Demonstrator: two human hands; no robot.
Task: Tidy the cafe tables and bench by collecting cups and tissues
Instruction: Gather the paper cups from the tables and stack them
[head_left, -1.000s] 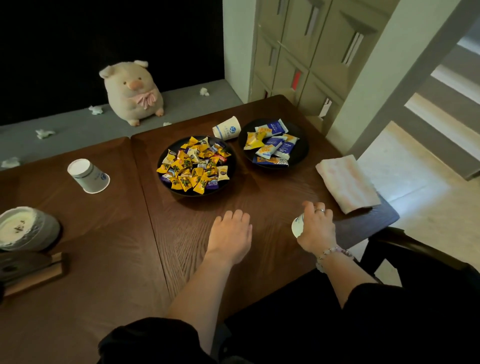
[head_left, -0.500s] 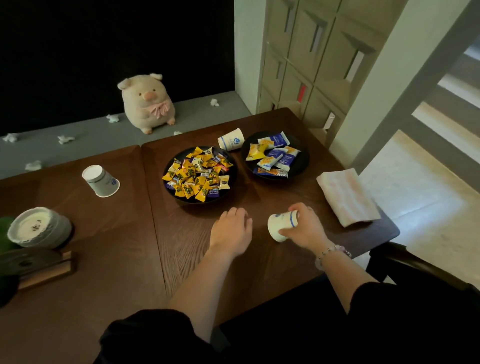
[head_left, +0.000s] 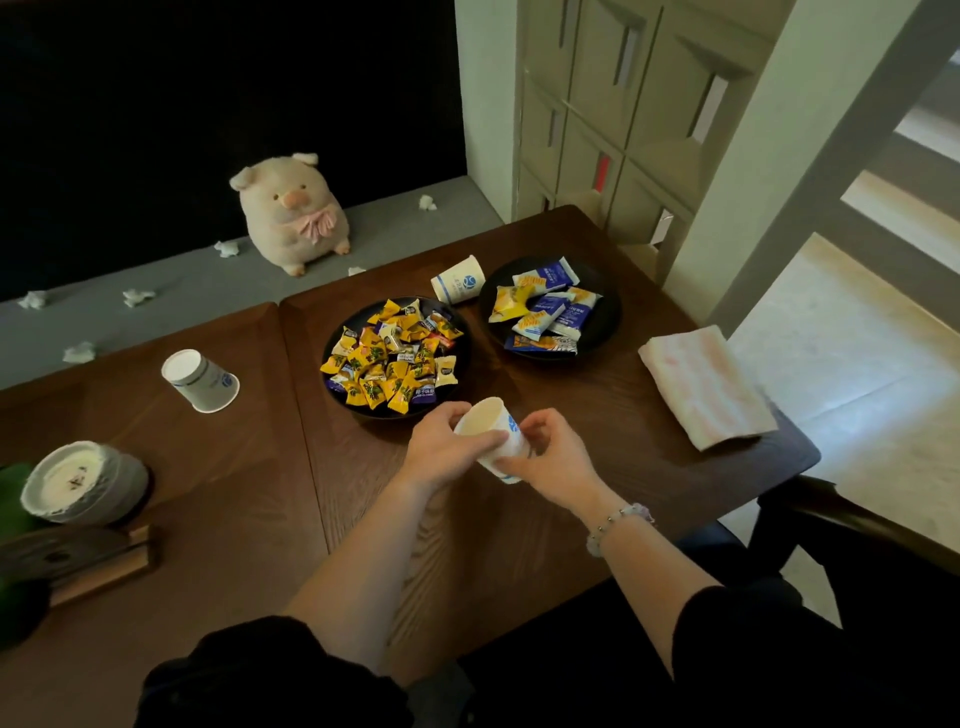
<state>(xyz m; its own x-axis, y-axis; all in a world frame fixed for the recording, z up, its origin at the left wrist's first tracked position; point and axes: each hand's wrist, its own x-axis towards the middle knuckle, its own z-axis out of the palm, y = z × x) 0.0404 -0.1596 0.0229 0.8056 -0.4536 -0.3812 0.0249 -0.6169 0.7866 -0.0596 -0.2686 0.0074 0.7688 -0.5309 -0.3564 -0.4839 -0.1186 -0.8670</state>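
Observation:
Both hands hold one white paper cup (head_left: 492, 433) with a blue logo, tilted, just above the brown table (head_left: 597, 415). My left hand (head_left: 441, 452) grips its rim side and my right hand (head_left: 545, 457) grips its base side. A second cup (head_left: 200, 381) stands upside down on the left table. A third cup (head_left: 458, 286) lies on its side between the two dark plates. Several crumpled tissues lie on the grey bench (head_left: 156, 317), such as one tissue (head_left: 79, 352) at the left and another tissue (head_left: 427, 202) near the wall.
A plate of yellow candies (head_left: 397, 358) and a plate of snack packets (head_left: 549, 312) sit ahead of my hands. A folded pink-white cloth (head_left: 704, 387) lies at the right edge. A plush pig (head_left: 293, 210) sits on the bench. A stack of white dishes (head_left: 83, 480) stands far left.
My right hand lifted the cup from the table's right side and brought it leftward. My left hand rose off the table and took hold of the cup too.

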